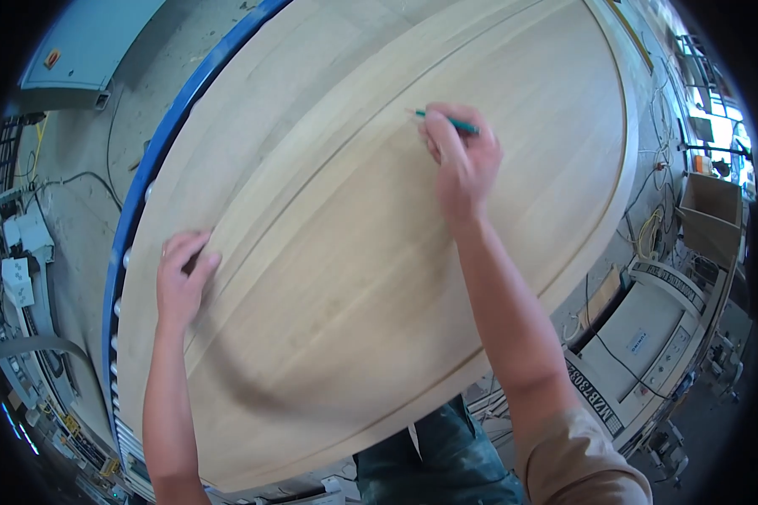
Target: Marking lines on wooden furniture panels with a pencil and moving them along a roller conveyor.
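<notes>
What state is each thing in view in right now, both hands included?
Right hand: closed around the pencil.
Green pencil: held, tip pointing left; contact with the wood unclear.
Left hand: open, fingers bent, at the panel, no object visible in it.
Wooden panel: lying flat, partly covering the conveyor.
Blue conveyor rail: exposed along the left.
Brown box: open-topped.
Yellow cable: looped.

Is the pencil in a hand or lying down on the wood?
In a hand: the right hand grips the green pencil, both ends sticking out.
</notes>
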